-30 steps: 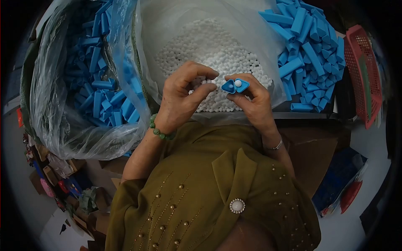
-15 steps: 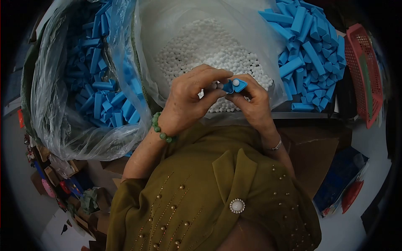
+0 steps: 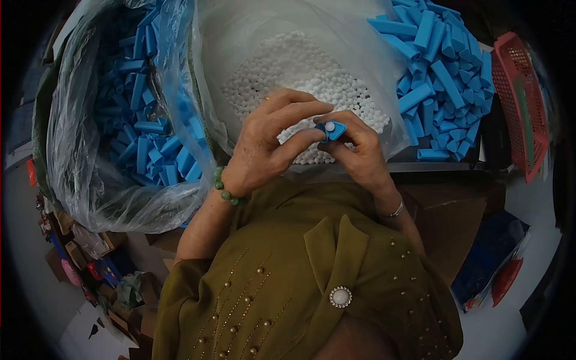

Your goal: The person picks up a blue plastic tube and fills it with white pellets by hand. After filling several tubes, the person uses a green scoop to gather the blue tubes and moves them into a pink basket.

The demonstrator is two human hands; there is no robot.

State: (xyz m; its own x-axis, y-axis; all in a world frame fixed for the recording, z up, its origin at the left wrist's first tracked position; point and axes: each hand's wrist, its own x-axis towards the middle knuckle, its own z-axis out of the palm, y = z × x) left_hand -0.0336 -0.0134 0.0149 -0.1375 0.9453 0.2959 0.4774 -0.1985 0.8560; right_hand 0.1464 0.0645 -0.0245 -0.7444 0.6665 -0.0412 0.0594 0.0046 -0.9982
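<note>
Both my hands meet over a clear bag of small white balls (image 3: 300, 66). My right hand (image 3: 359, 150) pinches a small blue triangular case (image 3: 333, 129) with a white ball seated in it. My left hand (image 3: 270, 141) presses its thumb and fingers against the left side of that same case. A green bead bracelet (image 3: 225, 189) circles my left wrist, a silver bangle (image 3: 396, 209) my right.
A plastic bag of blue cases (image 3: 141, 120) stands at the left. A heap of more blue cases (image 3: 441, 66) lies at the right, beside a red basket (image 3: 521, 102). Cardboard boxes (image 3: 456, 222) and clutter sit lower on both sides.
My left hand has come across to the case in my right hand. The case showed two open halves before; now only one blue triangle with the ball shows.
</note>
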